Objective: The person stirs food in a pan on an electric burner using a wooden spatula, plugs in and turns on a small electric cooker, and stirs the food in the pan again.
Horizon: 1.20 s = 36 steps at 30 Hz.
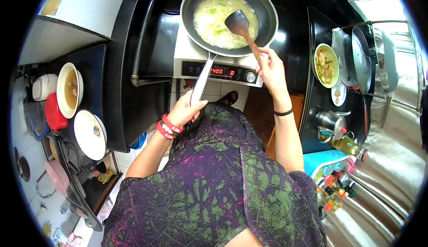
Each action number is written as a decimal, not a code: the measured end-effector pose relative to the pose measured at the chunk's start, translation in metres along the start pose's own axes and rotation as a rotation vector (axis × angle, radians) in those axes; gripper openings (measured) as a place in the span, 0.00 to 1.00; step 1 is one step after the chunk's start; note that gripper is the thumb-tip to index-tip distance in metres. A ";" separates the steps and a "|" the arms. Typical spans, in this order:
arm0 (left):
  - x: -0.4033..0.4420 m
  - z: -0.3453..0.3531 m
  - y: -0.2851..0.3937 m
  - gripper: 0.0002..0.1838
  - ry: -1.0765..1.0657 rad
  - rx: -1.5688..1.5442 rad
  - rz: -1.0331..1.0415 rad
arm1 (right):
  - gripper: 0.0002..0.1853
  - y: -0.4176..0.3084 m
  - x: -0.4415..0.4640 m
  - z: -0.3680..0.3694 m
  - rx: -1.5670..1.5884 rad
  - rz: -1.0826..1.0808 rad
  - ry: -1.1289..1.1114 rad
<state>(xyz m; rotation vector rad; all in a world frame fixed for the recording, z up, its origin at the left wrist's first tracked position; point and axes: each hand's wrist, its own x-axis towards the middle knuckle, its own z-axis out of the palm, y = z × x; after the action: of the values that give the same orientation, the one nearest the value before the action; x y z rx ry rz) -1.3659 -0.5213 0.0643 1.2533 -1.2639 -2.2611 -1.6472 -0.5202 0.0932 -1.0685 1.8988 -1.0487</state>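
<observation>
A wok (189,30) with noodles in pale broth and bits of green (209,15) sits on a white induction cooker (180,55) with a lit red display. My left hand (185,110) is closed round the wok's metal handle (203,77). My right hand (271,71) grips the wooden handle of a spatula (237,22). The spatula's dark blade is over the noodles, inside the wok; whether it touches them I cannot tell.
To the left are a bowl of brown soup (71,88), a white floral bowl (89,135) and a red pot (54,113). On the right are a bowl of food (326,65), a metal kettle (331,123), a lidded pan (360,59) and several bottles (332,191).
</observation>
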 end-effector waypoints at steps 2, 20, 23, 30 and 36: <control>0.001 0.000 0.002 0.15 0.002 0.002 -0.003 | 0.10 -0.008 0.003 0.010 -0.125 -0.016 -0.022; -0.002 0.002 0.004 0.17 0.012 -0.028 0.011 | 0.11 -0.010 0.041 0.012 -0.281 -0.136 0.025; -0.001 0.002 0.002 0.17 0.014 -0.045 0.024 | 0.12 0.003 0.079 0.018 -0.302 -0.221 0.029; -0.001 0.001 0.000 0.21 0.016 -0.059 0.012 | 0.12 -0.009 0.093 0.038 -0.082 -0.037 -0.164; -0.002 0.003 0.001 0.18 0.025 -0.047 0.025 | 0.12 -0.017 0.080 0.039 0.081 0.075 -0.232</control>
<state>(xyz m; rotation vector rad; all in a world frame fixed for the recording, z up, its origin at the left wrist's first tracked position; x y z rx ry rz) -1.3671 -0.5188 0.0674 1.2385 -1.2035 -2.2381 -1.6410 -0.6096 0.0770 -1.0177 1.6837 -0.9093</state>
